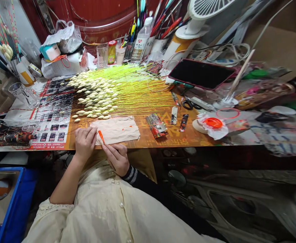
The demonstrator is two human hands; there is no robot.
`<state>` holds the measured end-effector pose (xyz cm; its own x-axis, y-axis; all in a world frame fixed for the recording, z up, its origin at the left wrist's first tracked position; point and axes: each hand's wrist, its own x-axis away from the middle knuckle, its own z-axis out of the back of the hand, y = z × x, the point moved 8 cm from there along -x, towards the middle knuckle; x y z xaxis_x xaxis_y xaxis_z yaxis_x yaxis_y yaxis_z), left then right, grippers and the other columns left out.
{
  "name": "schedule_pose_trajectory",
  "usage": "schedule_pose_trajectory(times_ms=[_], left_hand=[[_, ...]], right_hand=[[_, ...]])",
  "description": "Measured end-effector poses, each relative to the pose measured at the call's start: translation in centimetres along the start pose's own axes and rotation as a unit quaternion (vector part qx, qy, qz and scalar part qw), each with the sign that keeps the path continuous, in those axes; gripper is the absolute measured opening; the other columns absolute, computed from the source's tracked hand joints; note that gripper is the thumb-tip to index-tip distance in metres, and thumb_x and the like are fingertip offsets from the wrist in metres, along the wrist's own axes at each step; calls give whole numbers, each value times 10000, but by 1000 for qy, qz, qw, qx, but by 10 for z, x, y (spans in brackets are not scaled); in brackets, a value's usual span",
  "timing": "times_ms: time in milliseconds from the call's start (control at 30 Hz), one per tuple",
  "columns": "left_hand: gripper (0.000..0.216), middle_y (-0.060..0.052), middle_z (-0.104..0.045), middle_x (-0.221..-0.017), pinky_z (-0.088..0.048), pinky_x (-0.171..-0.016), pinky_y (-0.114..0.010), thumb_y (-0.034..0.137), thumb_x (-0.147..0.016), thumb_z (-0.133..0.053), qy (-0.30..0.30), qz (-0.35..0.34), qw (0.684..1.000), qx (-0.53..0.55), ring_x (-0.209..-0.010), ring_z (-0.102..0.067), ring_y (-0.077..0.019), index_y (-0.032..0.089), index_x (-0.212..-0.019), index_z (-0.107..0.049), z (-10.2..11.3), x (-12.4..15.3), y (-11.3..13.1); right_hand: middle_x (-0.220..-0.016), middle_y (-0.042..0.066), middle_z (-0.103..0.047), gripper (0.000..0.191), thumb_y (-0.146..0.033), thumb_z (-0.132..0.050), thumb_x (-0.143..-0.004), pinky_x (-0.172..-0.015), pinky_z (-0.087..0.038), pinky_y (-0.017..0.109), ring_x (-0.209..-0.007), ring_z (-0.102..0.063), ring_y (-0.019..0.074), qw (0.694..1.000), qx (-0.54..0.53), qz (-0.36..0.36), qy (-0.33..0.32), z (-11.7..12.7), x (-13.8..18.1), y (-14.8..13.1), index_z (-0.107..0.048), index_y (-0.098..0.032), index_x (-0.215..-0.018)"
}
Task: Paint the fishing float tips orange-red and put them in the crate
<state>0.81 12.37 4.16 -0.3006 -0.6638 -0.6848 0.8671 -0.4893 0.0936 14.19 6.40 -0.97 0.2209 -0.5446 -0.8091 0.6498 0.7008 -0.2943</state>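
My left hand [85, 142] is at the table's front edge, by the left end of a pale cloth [119, 131]. Its fingers are bent and pressed together, and what they hold, if anything, is hidden. My right hand [117, 158] is closed on a slim bright-orange strip [101, 136], which points up and left over the cloth; its exact kind does not show. Small orange smears mark the cloth. Just beyond lies a big spread of fishing floats [99, 98], with cream bodies, dark stems on the left and yellow-green tips on the right.
An orange paint lid [213, 123] sits on crumpled white paper at right. Near it are black-handled scissors [187, 104] and a paint-stained card [156, 125]. A tablet [200, 74], a water bottle [141, 40] and a fan [208, 10] stand behind. A glass mug [24, 95] is left.
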Motion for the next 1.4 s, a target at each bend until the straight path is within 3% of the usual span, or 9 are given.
schedule_pose_trajectory(times_ms=[1400], left_hand=[[270, -78, -709, -1048, -378, -943, -379, 239, -929, -554, -7, 10, 1000, 5, -965, -611, -200, 209, -1186, -627, -2, 1, -3]], right_hand=[[-1170, 59, -692, 656, -81, -551, -895, -971, -443, 373, -1017, -543, 185, 1000, -14, 3, 4, 2, 4, 3, -357, -235, -1502]])
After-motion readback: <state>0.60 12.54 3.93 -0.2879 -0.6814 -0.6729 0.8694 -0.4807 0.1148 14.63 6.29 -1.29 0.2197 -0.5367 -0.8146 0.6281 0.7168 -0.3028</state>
